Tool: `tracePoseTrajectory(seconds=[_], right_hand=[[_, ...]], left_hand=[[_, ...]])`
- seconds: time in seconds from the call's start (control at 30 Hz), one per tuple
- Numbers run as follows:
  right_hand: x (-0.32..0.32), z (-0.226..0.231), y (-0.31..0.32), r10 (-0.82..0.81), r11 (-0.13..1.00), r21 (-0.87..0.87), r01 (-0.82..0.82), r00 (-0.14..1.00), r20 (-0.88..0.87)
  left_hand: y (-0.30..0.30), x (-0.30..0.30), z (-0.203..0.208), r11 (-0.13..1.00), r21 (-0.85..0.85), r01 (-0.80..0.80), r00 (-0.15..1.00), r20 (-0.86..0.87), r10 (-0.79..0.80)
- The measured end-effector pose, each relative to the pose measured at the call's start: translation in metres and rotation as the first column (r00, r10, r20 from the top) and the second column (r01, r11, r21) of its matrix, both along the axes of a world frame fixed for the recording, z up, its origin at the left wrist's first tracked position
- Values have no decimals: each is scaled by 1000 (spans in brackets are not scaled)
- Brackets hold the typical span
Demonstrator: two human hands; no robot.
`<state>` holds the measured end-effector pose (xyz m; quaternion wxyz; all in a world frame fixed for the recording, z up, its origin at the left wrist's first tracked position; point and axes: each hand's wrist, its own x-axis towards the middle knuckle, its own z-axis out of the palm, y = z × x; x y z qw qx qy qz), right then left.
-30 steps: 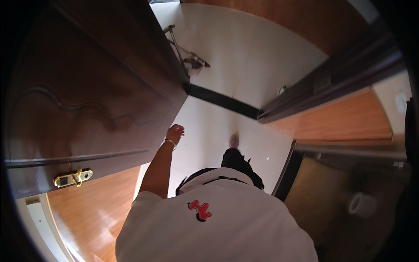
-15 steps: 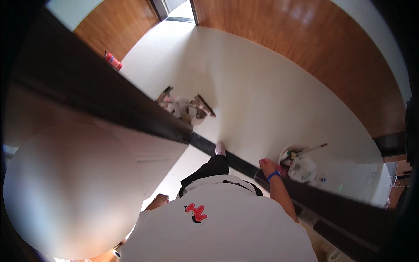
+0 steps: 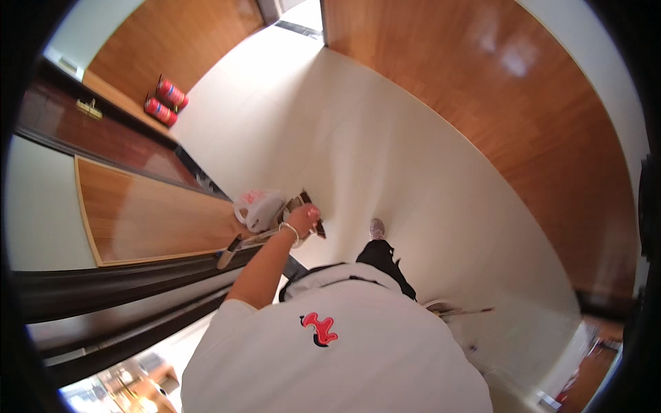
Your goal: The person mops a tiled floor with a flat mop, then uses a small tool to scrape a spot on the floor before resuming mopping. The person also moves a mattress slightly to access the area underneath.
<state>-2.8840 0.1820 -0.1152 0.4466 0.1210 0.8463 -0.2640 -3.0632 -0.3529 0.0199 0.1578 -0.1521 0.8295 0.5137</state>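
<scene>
My left hand (image 3: pixel 301 219), with a pale bracelet at the wrist, is stretched forward with its fingers curled. No object shows in it. From my view it overlaps a dark brush-like head (image 3: pixel 306 199) low by the left wall, and a gap between them cannot be judged. Beside it sits a white plastic bag (image 3: pixel 259 209) with red print. A long-handled tool (image 3: pixel 229 252) leans close to the same spot. My right hand is out of view.
Two red fire extinguishers (image 3: pixel 165 100) stand against the left wall. Pale floor (image 3: pixel 372 151) runs ahead to a bright doorway (image 3: pixel 300 15). Wood panelling (image 3: pixel 475 82) lines the right. A partly hidden container with a stick (image 3: pixel 463 311) is at my right side.
I have stepped forward past the dark threshold, and the other foot is now ahead. My left arm has swung forward; my right hand has left the view. A second extinguisher has appeared.
</scene>
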Motion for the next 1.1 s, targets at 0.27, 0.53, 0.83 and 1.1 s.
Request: tracePoseTrajectory(seconds=[0.27, 0.53, 0.83, 1.1], right_hand=[[-380, -36, 31, -638, 521, -595, 612, 742, 205], [-706, -5, -114, -375, 895, -363, 258, 877, -302], [-774, 25, -314, 489, 855, -152, -496, 869, -80], [-964, -41, -350, 566, 822, -76, -565, 824, 1]], left_hand=[[-50, 20, -69, 962, -181, -206, 839, 473, 269], [-115, 15, -94, 862, -227, -453, 384, 823, 419], [-272, -369, -93, 871, -176, -458, 812, 318, 490], [-399, -638, -23, 776, -163, -610, 767, 127, 629]])
